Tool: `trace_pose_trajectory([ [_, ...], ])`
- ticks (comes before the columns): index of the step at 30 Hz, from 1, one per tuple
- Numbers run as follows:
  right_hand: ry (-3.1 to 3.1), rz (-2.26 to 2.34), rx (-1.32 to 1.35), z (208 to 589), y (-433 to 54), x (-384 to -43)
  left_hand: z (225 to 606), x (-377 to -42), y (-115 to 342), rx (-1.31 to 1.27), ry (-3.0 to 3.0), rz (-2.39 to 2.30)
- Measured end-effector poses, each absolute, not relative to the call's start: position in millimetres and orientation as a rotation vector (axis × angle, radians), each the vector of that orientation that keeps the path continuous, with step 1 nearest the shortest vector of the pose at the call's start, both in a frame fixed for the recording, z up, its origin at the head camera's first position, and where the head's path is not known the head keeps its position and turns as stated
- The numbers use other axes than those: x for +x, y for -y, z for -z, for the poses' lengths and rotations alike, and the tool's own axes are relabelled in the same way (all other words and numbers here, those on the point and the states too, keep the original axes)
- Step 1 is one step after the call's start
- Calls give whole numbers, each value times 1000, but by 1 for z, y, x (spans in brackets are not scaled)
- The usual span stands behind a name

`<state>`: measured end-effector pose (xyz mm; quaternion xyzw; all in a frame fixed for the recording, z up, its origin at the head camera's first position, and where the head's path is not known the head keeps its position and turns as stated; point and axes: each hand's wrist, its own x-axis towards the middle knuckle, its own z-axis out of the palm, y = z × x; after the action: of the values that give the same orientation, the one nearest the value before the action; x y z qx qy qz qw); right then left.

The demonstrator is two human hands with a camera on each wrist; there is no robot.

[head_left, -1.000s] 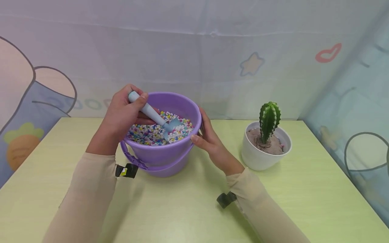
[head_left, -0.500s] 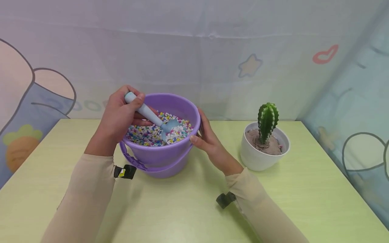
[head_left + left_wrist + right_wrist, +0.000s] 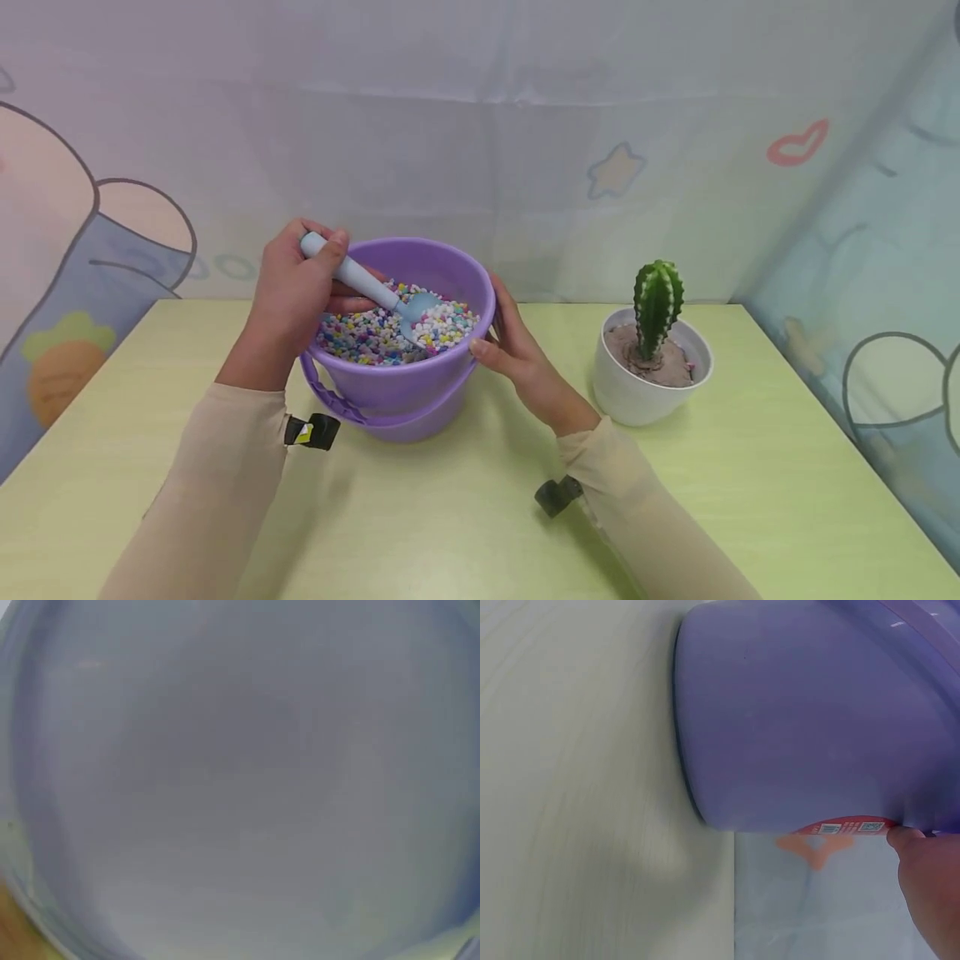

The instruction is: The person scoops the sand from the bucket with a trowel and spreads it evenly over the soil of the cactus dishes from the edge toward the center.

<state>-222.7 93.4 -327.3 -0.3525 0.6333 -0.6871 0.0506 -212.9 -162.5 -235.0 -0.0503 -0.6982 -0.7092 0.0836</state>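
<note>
A purple bucket (image 3: 390, 379) stands on the table, partly filled with small multicoloured beads (image 3: 356, 342). My left hand (image 3: 288, 287) holds a light blue toy shovel (image 3: 363, 279) by its handle over the bucket's left side. The shovel slants down to the right, its blade among the beads. My right hand (image 3: 528, 362) holds the bucket's right side, thumb at the front just under the rim and fingers behind. In the right wrist view a fingertip (image 3: 907, 840) touches the bucket wall (image 3: 802, 720) beside a red label (image 3: 847, 826). The left wrist view shows only a blurred pale surface.
A white pot (image 3: 637, 396) with a green cactus (image 3: 657, 308) stands on the table to the right of my right hand. The bucket's purple handle (image 3: 330, 396) hangs down in front. A printed cloth (image 3: 555, 192) rises behind the table (image 3: 450, 517).
My left hand has drawn the shovel slightly left, its blade shifting a little among the beads. The right hand stays on the bucket. The head view has moved slightly.
</note>
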Motion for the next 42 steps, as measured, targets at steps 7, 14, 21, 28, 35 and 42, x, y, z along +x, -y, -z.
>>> trace_pose_trajectory([
  [7,-1925,2099,-1077,324,-95,-223,233,-208,169,-172,2074,2224],
  [14,-1929,2093,-1042,324,-95,-223,236,-210,174,-326,2056,2305],
  [21,-1947,2080,-1067,324,-96,-224,234,-210,172,-204,2049,2303],
  [28,-2044,2026,-1050,304,-104,-223,232,-200,173,-30,1924,2329],
  [35,-2252,2076,-988,275,-127,-218,245,-203,179,16,1565,2462],
  [42,-2405,2101,-928,238,-154,-202,253,-210,181,60,1279,2603],
])
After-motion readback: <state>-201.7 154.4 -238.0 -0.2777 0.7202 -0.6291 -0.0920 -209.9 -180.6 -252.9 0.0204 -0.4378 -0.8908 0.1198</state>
